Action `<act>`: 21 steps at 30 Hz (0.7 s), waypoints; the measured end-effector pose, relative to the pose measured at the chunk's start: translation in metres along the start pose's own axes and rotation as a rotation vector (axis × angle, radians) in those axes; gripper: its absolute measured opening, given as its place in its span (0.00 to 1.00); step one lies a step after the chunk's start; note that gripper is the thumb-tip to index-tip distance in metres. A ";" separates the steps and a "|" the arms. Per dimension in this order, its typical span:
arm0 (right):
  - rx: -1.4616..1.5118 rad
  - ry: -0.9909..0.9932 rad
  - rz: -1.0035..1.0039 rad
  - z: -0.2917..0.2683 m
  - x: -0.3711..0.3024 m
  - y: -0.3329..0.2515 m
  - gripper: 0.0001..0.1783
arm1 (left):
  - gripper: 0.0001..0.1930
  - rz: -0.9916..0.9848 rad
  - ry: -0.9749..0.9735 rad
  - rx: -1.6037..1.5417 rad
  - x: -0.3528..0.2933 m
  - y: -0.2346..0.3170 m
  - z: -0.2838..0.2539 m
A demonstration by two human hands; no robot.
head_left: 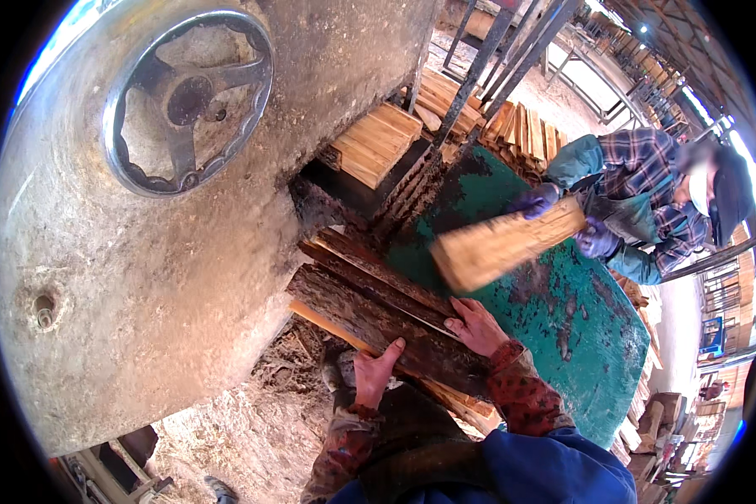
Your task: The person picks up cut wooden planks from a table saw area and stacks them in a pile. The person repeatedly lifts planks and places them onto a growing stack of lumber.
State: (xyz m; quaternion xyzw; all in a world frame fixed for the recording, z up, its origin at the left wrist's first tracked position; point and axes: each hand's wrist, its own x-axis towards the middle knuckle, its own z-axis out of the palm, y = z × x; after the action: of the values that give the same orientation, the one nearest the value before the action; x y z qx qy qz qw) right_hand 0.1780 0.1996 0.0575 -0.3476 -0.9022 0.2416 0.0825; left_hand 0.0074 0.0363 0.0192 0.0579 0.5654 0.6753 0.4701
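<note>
My left hand (375, 372) grips the near edge of a stack of dark bark-covered wood slabs (370, 302) lying between the machine and the green table. My right hand (476, 326) rests flat on top of the same slabs, fingers spread over the bark. Across the green metal table (580, 328) a co-worker in a plaid shirt holds a pale sawn wood block (504, 244) with both purple-gloved hands (596, 239), tilted above the table.
A large dusty grey machine housing (143, 277) with a spoked handwheel (189, 101) fills the left. Stacked sawn boards (378, 143) lie behind the table, dark metal bars (479, 76) rise above them. More wood pieces (655, 420) pile at the lower right. Sawdust covers the floor (252, 420).
</note>
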 end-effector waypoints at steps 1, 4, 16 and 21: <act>-0.054 -0.061 0.118 -0.002 -0.006 0.000 0.32 | 0.18 0.007 0.005 0.015 0.001 -0.002 -0.001; -0.075 -0.169 0.300 -0.015 -0.020 -0.015 0.36 | 0.18 -0.032 0.024 0.037 -0.001 -0.003 -0.009; 0.007 -0.027 0.092 0.002 -0.025 -0.001 0.35 | 0.20 -0.021 0.031 0.115 -0.002 0.006 0.002; 0.018 -0.041 0.103 0.004 -0.033 -0.005 0.34 | 0.20 -0.120 0.025 0.092 -0.006 0.005 -0.005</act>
State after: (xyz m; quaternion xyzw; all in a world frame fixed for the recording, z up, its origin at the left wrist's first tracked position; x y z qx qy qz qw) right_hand 0.1982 0.1729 0.0576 -0.3877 -0.8824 0.2609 0.0545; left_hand 0.0043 0.0288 0.0242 0.0372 0.6040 0.6199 0.4995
